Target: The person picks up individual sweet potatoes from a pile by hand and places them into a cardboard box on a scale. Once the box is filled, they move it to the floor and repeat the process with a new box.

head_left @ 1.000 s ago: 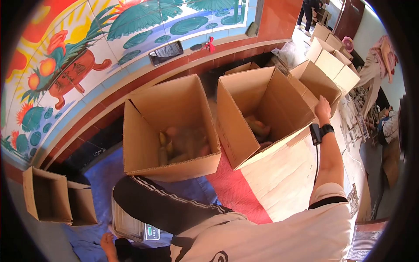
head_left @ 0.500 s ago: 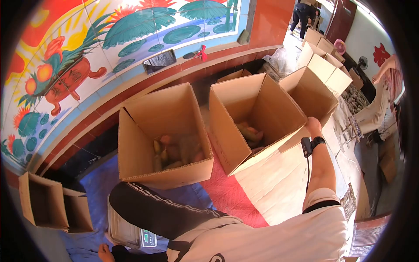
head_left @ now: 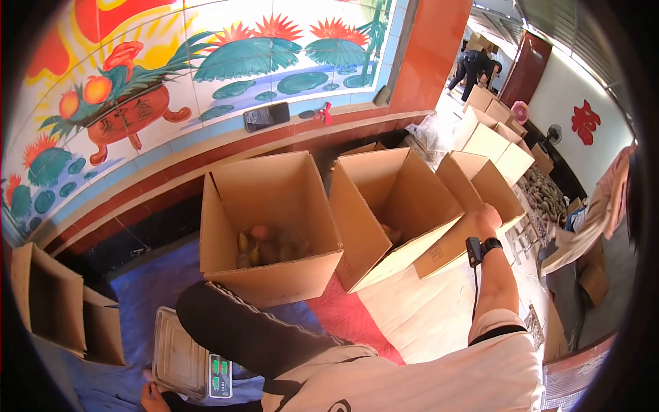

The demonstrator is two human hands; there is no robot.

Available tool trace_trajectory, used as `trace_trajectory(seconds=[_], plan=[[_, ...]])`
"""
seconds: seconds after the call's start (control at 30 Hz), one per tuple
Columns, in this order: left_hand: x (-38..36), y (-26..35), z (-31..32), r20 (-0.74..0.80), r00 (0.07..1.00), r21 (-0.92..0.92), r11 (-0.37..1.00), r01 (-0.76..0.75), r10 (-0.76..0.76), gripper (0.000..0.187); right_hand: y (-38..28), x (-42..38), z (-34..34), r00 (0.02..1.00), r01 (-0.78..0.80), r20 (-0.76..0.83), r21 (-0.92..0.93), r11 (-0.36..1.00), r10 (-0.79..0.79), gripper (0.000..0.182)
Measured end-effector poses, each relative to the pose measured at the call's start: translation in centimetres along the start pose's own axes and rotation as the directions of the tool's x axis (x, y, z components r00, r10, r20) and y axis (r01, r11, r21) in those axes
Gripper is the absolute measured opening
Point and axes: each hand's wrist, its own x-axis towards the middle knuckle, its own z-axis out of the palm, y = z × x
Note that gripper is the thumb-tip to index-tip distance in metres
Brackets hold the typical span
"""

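My right hand, with a black camera strapped at the wrist, is closed on the near wall of the cardboard box on the right. Beside it stands the middle cardboard box, a bit of produce showing inside. The left cardboard box holds several elongated greenish and reddish pieces of produce, probably sweet potatoes. Down at the lower left, my left hand is at the near corner of a digital scale, its fingers partly visible and apart. Green digits are lit on the scale's display.
Two small open boxes stand at the far left. A phone leans on the wall ledge. More cartons and a heap of produce lie toward the back right. A person bends over in the doorway.
My right hand has drawn the right-hand box nearer, and more of its outer wall shows. The view has tilted upward. My left hand stays by the scale.
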Motion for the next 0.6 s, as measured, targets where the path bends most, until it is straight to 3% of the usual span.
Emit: trace_trajectory(seconds=[0.03,0.1,0.23,0.3,0.4,0.47,0.6], plan=[[-0.1,0.3,-0.1,0.000,1.000,-0.010,1.000,0.006,-0.006,0.027,0.0,-0.1,-1.3,0.999,-0.013,-0.044,-0.001,1.000,0.013,0.023],[-0.5,0.7,-0.3,-0.021,0.994,-0.258,0.961,0.101,-0.110,0.030,0.9,1.2,-1.7,0.983,0.018,-0.180,0.004,1.000,-0.017,0.020],[-0.6,-0.2,0.6,-0.047,0.995,-0.259,0.964,0.068,-0.083,0.032,0.3,3.1,-5.7,0.939,0.060,-0.337,-0.054,0.997,-0.075,0.020],[0.1,-2.3,3.3,-0.312,0.950,-0.443,0.885,-0.147,0.001,0.019,-1.0,3.1,-8.7,0.881,0.085,-0.460,-0.083,0.993,-0.114,0.020],[-1.3,0.4,1.4,-0.339,0.940,-0.473,0.872,-0.126,-0.048,0.017,-3.4,1.8,-13.6,0.841,0.135,-0.514,-0.107,0.985,-0.171,0.026],[-1.5,0.0,1.5,-0.375,0.925,-0.478,0.869,-0.129,-0.069,0.016,-4.0,1.5,-15.3,0.657,0.297,-0.699,-0.104,0.949,-0.282,0.020],[-1.9,1.3,0.1,-0.322,0.944,-0.542,0.832,-0.119,-0.075,0.015,-6.8,0.0,-19.5,0.469,0.393,-0.821,-0.136,0.909,-0.325,0.033]])
